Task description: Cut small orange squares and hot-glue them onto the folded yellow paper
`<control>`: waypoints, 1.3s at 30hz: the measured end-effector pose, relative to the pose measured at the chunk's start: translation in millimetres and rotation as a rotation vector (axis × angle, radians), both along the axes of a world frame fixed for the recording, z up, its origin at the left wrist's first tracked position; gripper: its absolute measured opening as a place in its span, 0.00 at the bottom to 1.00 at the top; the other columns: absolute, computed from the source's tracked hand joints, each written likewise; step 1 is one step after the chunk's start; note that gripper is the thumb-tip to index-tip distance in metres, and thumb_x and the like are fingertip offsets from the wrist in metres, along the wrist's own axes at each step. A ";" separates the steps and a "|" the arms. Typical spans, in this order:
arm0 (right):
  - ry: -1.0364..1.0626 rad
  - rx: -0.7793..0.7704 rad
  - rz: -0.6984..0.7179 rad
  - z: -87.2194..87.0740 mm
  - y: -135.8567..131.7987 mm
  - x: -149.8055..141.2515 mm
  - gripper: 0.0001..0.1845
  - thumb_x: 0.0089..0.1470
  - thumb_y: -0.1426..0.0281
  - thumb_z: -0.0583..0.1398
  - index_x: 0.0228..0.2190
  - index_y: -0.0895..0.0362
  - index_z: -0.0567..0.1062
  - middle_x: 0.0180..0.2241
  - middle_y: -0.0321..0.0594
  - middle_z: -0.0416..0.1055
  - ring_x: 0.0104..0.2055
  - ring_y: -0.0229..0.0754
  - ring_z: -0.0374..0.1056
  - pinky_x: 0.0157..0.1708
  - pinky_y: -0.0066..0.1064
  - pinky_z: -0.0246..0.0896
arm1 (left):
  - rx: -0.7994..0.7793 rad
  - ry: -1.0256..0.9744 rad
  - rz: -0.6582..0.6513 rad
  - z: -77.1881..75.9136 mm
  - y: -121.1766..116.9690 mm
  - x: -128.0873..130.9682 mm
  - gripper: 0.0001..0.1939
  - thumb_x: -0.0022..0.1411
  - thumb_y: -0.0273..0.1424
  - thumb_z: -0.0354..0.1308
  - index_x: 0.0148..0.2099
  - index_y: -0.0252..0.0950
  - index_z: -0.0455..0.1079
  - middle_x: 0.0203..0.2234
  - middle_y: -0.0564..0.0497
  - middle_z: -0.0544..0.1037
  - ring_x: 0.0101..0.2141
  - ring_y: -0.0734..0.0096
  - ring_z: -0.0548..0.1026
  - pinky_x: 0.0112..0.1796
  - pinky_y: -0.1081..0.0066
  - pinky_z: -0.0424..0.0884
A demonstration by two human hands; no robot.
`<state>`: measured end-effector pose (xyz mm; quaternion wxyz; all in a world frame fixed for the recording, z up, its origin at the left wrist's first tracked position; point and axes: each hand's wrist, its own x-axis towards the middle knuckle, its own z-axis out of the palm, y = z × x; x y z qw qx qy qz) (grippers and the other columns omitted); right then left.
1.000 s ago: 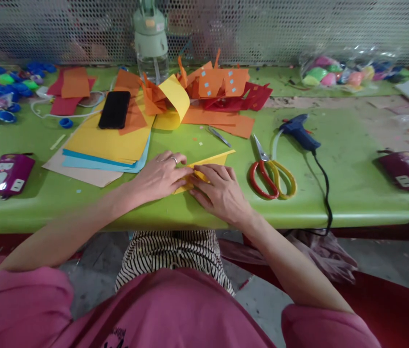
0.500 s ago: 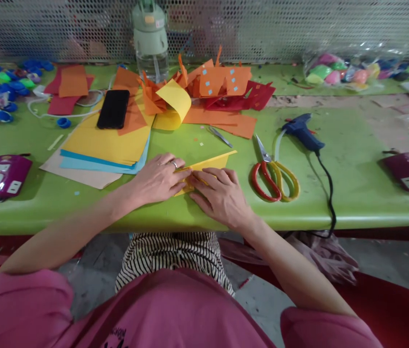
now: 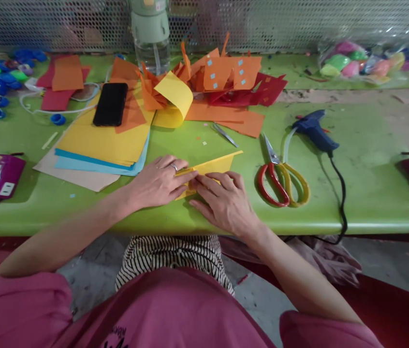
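Note:
A piece of yellow paper (image 3: 222, 165) lies folded on the green table at its front, with one long pointed end reaching to the right. My left hand (image 3: 158, 182), with a ring on one finger, holds the paper down from the left side. From the right, my right hand (image 3: 225, 200) grips the paper's lower fold, its fingertips touching those of the left hand. Both hands cover the middle of the paper, so part of the fold is hidden.
Right of my hands lie scissors (image 3: 279, 181) and a blue glue gun (image 3: 316, 131) with a black cord. Tweezers (image 3: 225, 135) rest behind the paper. To the left, a phone (image 3: 110, 104) lies on stacked coloured paper (image 3: 99, 145). Orange paper cut-outs (image 3: 231, 72) and a bottle (image 3: 151, 36) stand farther back.
The view has shifted slightly, so things on the table appear a little farther apart. Both hands stay on the yellow paper, with little visible movement of the fingers.

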<state>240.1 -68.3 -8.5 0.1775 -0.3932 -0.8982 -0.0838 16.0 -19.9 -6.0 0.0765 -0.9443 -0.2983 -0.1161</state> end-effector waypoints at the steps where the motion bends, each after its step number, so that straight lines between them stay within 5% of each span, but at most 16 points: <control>1: 0.001 0.004 0.001 0.0 0.0 -0.1 0.18 0.65 0.59 0.56 0.49 0.57 0.76 0.49 0.41 0.79 0.50 0.49 0.65 0.49 0.43 0.52 | 0.004 0.005 -0.004 0.9 0.1 0.2 0.20 0.71 0.37 0.51 0.61 0.39 0.69 0.48 0.44 0.76 0.45 0.58 0.70 0.46 0.61 0.68; 8: 0.025 -0.013 0.012 0.5 -1.2 -0.3 0.18 0.65 0.60 0.56 0.49 0.58 0.75 0.49 0.41 0.79 0.50 0.49 0.65 0.51 0.44 0.51 | 0.063 0.064 0.012 8.4 -5.7 5.3 0.18 0.73 0.34 0.48 0.57 0.35 0.72 0.45 0.45 0.79 0.45 0.58 0.71 0.41 0.62 0.68; 20: 0.258 -0.228 0.025 0.7 7.0 7.4 0.21 0.63 0.59 0.58 0.52 0.57 0.72 0.52 0.48 0.75 0.52 0.51 0.67 0.49 0.43 0.58 | -0.195 -0.131 0.037 2.0 2.4 -2.9 0.17 0.69 0.35 0.55 0.58 0.40 0.72 0.52 0.43 0.74 0.50 0.57 0.71 0.53 0.56 0.68; 28: 0.235 -0.063 -0.142 16.2 9.1 33.0 0.12 0.64 0.65 0.57 0.45 0.54 0.77 0.48 0.45 0.77 0.47 0.50 0.68 0.45 0.42 0.59 | -0.154 -0.282 0.261 15.3 -10.5 -5.6 0.15 0.69 0.33 0.54 0.54 0.33 0.70 0.44 0.43 0.77 0.46 0.58 0.74 0.50 0.58 0.71; 39: 0.138 -0.071 -0.051 4.2 -14.7 6.7 0.19 0.63 0.60 0.58 0.51 0.55 0.74 0.52 0.48 0.75 0.49 0.50 0.66 0.46 0.43 0.58 | -0.240 -0.179 0.340 6.5 -42.2 -42.9 0.24 0.67 0.43 0.57 0.59 0.34 0.68 0.49 0.42 0.78 0.49 0.56 0.74 0.53 0.56 0.69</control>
